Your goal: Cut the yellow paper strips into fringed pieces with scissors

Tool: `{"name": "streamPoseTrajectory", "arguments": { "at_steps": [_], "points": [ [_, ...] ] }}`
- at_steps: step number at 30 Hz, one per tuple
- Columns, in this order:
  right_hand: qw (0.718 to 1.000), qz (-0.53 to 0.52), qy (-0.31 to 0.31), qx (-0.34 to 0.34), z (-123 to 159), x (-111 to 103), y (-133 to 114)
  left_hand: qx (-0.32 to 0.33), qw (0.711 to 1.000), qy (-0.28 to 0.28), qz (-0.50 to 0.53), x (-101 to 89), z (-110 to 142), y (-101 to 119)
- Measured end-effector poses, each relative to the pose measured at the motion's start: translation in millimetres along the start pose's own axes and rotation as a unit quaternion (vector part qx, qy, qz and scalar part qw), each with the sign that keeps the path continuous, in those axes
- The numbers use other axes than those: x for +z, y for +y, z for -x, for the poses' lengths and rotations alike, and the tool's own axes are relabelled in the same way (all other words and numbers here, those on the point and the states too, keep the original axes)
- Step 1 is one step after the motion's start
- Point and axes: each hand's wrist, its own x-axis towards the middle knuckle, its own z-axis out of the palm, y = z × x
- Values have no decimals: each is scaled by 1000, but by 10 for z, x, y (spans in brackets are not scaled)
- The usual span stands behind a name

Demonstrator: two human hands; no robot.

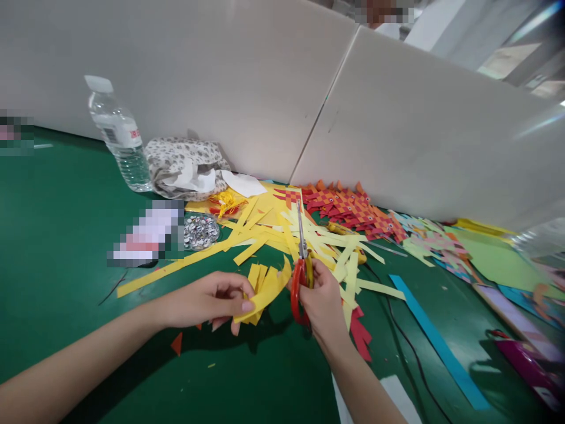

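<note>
My left hand (207, 301) pinches a folded piece of yellow paper (263, 288), cut into strips at its top, just above the green table (66, 247). My right hand (324, 300) grips red-handled scissors (301, 265), blades closed and pointing up and away, right beside the paper. Behind the hands lies a heap of yellow paper strips (309, 235).
A water bottle (119, 138), a patterned cloth bag (185, 162) and a dish of googly eyes (200, 231) stand at the back left. Woven red-orange paper fish (353, 209), pastel ones (435, 244), a blue strip (436, 341) and a black cable (406, 347) lie right. Grey partition boards (265, 76) close the back.
</note>
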Motion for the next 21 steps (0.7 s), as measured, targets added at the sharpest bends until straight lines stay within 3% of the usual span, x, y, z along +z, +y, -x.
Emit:
{"name": "streamPoseTrajectory", "arguments": {
  "at_steps": [3,12,21],
  "points": [
    [1000,19,3,-19,-2,-8,-23,-10,1000,-28,1,26,6,5],
    [995,44,-73,-45,106,41,-61,1,999,-37,1,29,-14,2],
    [994,40,-48,-89,85,16,-77,-13,999,-51,7,43,-5,5]
  ]
}}
